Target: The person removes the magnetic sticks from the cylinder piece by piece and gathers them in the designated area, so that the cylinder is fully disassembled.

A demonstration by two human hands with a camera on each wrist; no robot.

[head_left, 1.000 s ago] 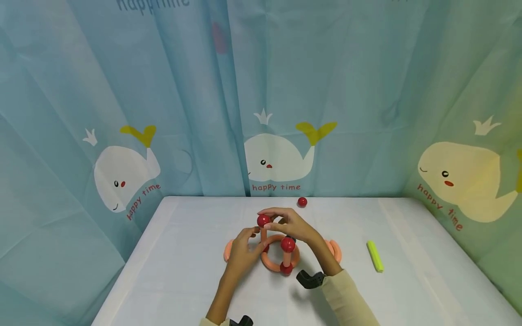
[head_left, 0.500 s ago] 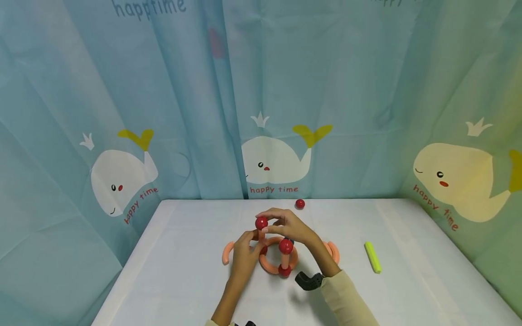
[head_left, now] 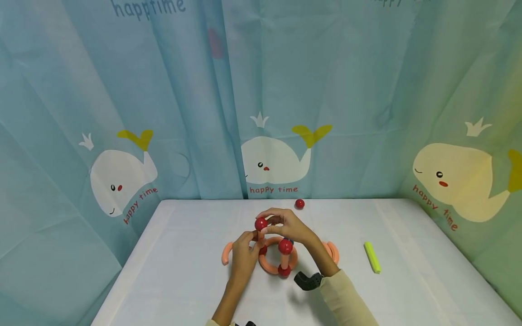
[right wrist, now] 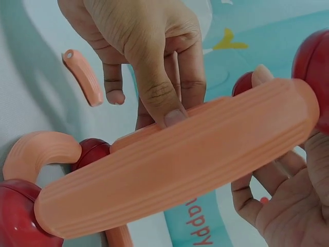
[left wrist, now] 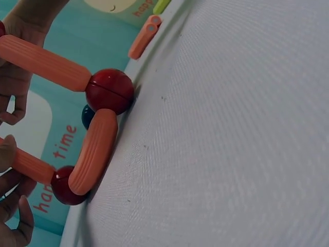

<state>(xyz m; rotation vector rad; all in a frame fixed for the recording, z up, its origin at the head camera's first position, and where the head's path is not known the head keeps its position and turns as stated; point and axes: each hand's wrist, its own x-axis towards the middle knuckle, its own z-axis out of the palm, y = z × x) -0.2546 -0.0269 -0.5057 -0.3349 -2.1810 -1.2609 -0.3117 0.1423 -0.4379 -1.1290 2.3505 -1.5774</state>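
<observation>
In the head view a ring of curved orange rods (head_left: 269,270) lies on the table, joined by balls. Two straight orange rods rise from it, each topped by a red ball. My left hand (head_left: 243,258) pinches the far-left upright rod (right wrist: 205,108) between thumb and fingers. My right hand (head_left: 291,226) holds the red ball (head_left: 261,223) on top of that rod, thumb on the near side. The other upright rod (head_left: 284,260) stands nearer me, its top red ball (head_left: 285,246) free of both hands. Behind it a dark blue ball (left wrist: 87,117) is partly hidden.
A loose red ball (head_left: 299,203) sits near the table's back edge. One curved orange piece (head_left: 226,253) lies left of the ring, and more curved orange pieces (head_left: 332,251) lie to its right. Farther right is a yellow-green stick (head_left: 372,257).
The left hand's thumb and fingers have closed in on the upright rod. The right hand stays at the top red ball. The head view has shifted slightly.
</observation>
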